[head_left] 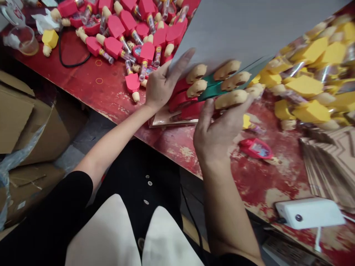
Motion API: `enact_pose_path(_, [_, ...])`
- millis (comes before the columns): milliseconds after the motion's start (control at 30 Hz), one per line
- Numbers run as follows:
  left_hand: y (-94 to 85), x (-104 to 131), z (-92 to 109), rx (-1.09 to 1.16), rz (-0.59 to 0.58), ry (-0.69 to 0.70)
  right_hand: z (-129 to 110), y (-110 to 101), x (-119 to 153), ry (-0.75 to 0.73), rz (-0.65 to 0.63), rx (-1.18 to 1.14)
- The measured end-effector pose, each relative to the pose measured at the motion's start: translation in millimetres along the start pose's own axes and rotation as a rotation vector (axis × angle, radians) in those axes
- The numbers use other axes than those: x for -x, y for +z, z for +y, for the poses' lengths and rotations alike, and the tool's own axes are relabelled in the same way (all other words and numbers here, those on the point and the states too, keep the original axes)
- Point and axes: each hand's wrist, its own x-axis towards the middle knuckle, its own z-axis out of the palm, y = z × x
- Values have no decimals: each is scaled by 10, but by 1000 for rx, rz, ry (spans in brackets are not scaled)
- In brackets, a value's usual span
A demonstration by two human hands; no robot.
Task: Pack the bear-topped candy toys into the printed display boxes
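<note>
In the middle stands a cardboard box (181, 122) with a large grey lid panel (230, 29) raised behind it. Red and green toys with beige animal heads (197, 88) stand in it in rows. My left hand (161, 87) is at the box's left side, fingers stretched out along the lid panel; whether it presses on it is unclear. My right hand (220, 129) is closed around a beige-headed toy (231, 99) at the front right of the box, thumb on one side and blurred fingers on the other. A red toy (256, 148) lies to the right of this hand.
Red toys with clear tubes (115, 26) are heaped at the back left of the red table (113, 99). Yellow toys (313, 88) pile up at the right, above stacked folded cardboard (330, 159). A white device (313, 212) with cables sits near the front edge. Cartons (24, 114) stand at the left.
</note>
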Motion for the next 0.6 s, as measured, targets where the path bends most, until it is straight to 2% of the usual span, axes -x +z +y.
enact_pose_path(100, [0,8,19,22,-42,-68,-46,182,37,-93,38,29])
enact_pose_path(167, [-26,-12,50,33,-33,-67,65,212,91,-149,113,0])
enact_pose_path(233, [-64,-57,70,46,-24,-29,352,143,90,-105,261,20])
enact_pose_path(267, [-84,-87,70,53,-11,-8,555,84,50,-44,302,68])
enact_pose_path(300, [-103,-120,62,58,-2,4,784,21,-15,38,288,140])
enact_pose_path(333, [-124,-150,49,59,2,7,1021,-40,-102,111,179,224])
enact_pose_path(400, [-185,-185,25,44,-4,-14,1455,-129,-295,206,-134,356])
enact_pose_path(467, [-289,-158,47,20,-8,-17,1754,-168,-443,246,-340,395])
enact_pose_path(533, [-427,-59,165,-59,5,32,1890,-165,-506,224,-367,389])
enact_pose_path(600, [-535,85,391,-212,-132,130,1911,-133,-515,144,-299,369])
